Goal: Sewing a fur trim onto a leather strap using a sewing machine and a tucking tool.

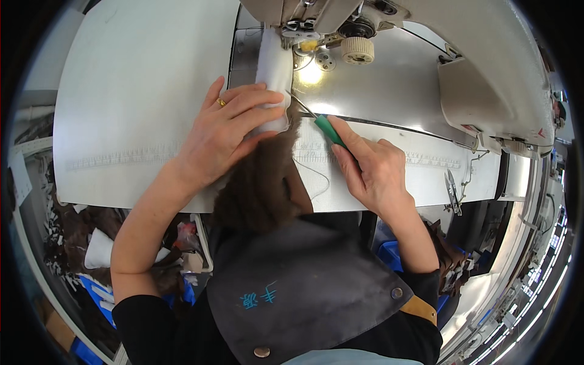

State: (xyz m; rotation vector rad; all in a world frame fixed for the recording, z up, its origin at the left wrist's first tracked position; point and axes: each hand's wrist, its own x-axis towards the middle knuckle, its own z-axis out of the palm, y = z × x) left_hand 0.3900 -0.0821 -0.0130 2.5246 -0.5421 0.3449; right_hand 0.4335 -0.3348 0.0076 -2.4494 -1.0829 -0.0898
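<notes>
My left hand [228, 125] lies with its fingers spread over a fluffy white strip of padding [277, 64], pressing it down. That strip runs up to the presser foot area [289, 41] of a sewing machine. Below it, a brown furry piece [261, 176] hangs over the table's near edge, partly beneath my left hand. In my right hand [377, 167] is a green-handled awl [328, 129], its index finger stretched along the handle. The awl's thin metal tip reaches the right edge of the padding. Whether the needle is in the material cannot be seen.
The sewing machine's arm [486, 67] spans the upper right, above a shiny metal plate [377, 79]. Thread snips [452, 190] lie at the white table's [140, 79] right end. A loose thread [327, 177] trails near the brown piece. Scraps [97, 248] fill the space below left.
</notes>
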